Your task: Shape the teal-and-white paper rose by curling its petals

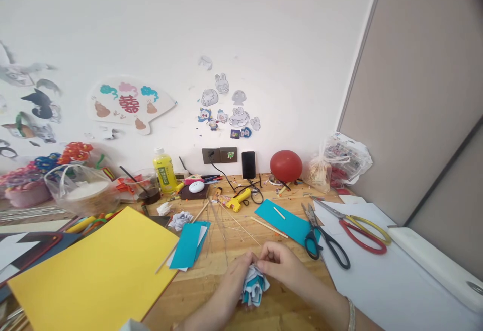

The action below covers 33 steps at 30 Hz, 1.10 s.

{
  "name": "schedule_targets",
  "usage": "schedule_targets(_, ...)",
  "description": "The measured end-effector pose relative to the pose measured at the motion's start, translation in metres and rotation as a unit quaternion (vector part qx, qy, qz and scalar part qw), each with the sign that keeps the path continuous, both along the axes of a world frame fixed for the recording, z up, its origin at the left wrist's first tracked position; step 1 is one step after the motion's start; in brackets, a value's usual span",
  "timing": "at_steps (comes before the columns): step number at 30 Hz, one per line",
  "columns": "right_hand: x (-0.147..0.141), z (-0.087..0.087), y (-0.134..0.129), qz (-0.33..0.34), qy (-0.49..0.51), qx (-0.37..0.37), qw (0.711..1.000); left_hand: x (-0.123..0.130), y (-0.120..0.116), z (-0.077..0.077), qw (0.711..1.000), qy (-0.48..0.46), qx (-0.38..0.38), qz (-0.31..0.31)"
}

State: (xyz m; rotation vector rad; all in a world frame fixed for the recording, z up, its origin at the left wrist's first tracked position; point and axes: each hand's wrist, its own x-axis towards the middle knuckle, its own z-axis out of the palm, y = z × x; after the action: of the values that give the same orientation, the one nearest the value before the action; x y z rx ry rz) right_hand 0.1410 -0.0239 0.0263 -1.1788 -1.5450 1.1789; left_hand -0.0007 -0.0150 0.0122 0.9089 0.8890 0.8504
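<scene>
A blue-and-white paper flower (253, 289) of folded, layered strips is between my hands, near the table's front edge. Along its left side my left hand (236, 278) is closed around it. The fingers of my right hand (278, 264) are bent and pinch the flower's top edge. Part of the flower is hidden behind my fingers. To the left lies a small stack of blue and white paper pieces (186, 245). Thin sticks and strands (237, 228) lie on the wood just beyond my hands.
At right are black-handled scissors (327, 243) and red-and-yellow-handled scissors (364, 230), on or beside white sheets (362, 283). A large yellow sheet (101, 270) covers the left. Behind stand a yellow glue gun (239, 200), a bottle (164, 170), a phone (248, 165) and a red balloon (286, 166).
</scene>
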Motion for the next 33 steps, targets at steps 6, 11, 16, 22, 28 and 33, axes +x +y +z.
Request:
schedule_targets(6, 0.003, 0.006, -0.008, -0.048, -0.207, 0.172, 0.962, 0.0, 0.001, 0.003, 0.997, 0.056, 0.016, -0.042)
schedule_targets(11, 0.005, 0.003, -0.013, -0.028, -0.3, 0.288, 0.909, -0.001, 0.003, 0.003, 0.999, 0.027, -0.005, -0.039)
schedule_targets(16, 0.001, -0.003, -0.008, -0.066, -0.302, 0.256, 0.916, -0.002, 0.005, 0.006, 0.997, -0.065, -0.037, -0.023)
schedule_targets(22, -0.003, -0.009, -0.008, -0.102, -0.243, 0.26, 0.929, 0.001, 0.003, 0.009, 0.997, -0.069, -0.027, 0.01)
schedule_targets(28, -0.002, -0.012, -0.007, -0.099, -0.28, 0.274, 0.915, 0.002, 0.001, 0.01, 0.998, -0.046, -0.02, 0.024)
schedule_targets(33, -0.003, -0.012, -0.007, -0.105, -0.293, 0.292, 0.904, 0.001, 0.003, 0.008, 0.999, -0.031, -0.007, 0.022)
